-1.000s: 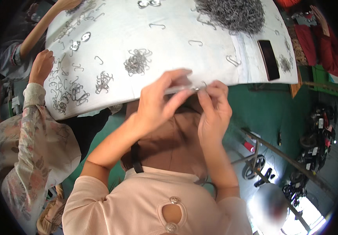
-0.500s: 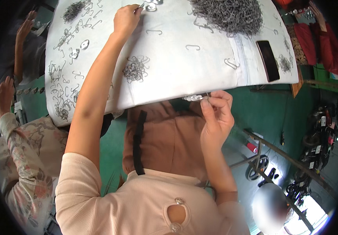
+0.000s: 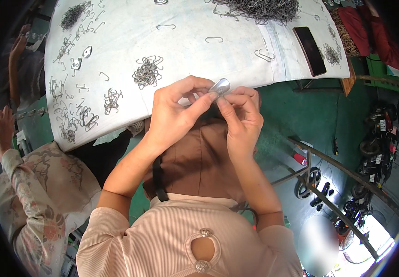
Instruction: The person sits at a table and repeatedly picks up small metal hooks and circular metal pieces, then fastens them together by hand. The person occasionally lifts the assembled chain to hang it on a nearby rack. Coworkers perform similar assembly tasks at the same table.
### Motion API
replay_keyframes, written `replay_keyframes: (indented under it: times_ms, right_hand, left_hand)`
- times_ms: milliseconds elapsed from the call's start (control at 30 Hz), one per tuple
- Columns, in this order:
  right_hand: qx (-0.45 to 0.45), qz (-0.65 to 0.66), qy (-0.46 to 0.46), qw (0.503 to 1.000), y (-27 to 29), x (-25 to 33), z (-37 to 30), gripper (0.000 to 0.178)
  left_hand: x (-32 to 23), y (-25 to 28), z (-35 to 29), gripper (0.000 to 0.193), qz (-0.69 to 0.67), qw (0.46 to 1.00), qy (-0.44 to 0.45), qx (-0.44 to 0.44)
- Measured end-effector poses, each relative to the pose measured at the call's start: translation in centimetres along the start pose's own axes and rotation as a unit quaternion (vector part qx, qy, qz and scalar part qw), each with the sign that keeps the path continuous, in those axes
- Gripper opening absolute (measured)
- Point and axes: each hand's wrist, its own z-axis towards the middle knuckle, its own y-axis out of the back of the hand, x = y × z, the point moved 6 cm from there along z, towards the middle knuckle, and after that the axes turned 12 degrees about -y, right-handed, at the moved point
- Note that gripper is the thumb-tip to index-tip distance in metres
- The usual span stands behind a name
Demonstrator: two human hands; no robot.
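Just in front of the table's near edge my two hands meet at a shiny oval metal disc [image 3: 221, 86]. My left hand [image 3: 176, 105] pinches the disc between thumb and fingers. Closed close against its lower end is my right hand [image 3: 244, 115], thumb and forefinger pressed together; what lies between them is hidden. Beyond my left hand lies a small heap of bent wire hooks [image 3: 148, 73]. Single hooks [image 3: 214, 40] are scattered on the white tabletop [image 3: 195, 60]. More shiny discs [image 3: 87, 51] rest toward the left side.
A large mound of wire hooks [image 3: 269, 8] covers the far middle of the table. A dark phone [image 3: 309, 51] lies on the right. To my left sits a person in a flowered sleeve [image 3: 35, 194]. A metal frame bar [image 3: 333, 173] slants across the lower right.
My left hand has come back from the far discs with one disc and joined my right hand. The strand of shiny metal pieces seen in my right hand is now out of sight.
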Motion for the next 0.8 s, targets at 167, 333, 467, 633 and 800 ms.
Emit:
replay_keyframes:
  times_ms: [167, 333, 467, 633, 800]
  right_hand:
    - [0.016, -0.13, 0.064, 0.989, 0.2, 0.7, 0.2, 0.011]
    - [0.017, -0.195, 0.018, 0.981, 1.4, 1.6, 6.5, 0.01]
    - [0.132, -0.394, 0.139, 0.899, -2.5, -0.7, 16.0, 0.021]
    - [0.238, -0.625, 0.109, 0.735, -8.0, -1.8, 19.1, 0.016]
    - [0.223, -0.496, 0.118, 0.831, -5.8, -0.9, 16.4, 0.015]
  left_hand:
    - [-0.9, 0.5, -0.4, 0.016, 0.094, 0.993, -0.076, -0.004]
    - [-0.6, 1.1, -1.5, 0.015, 0.083, 0.995, -0.045, -0.02]
    - [-1.1, 0.8, -1.5, 0.014, 0.072, 0.996, -0.052, -0.013]
    - [-0.3, 1.4, -2.0, 0.013, 0.037, 0.998, -0.047, -0.035]
    - [0.2, 1.4, -2.0, 0.013, 0.021, 0.999, -0.034, -0.036]
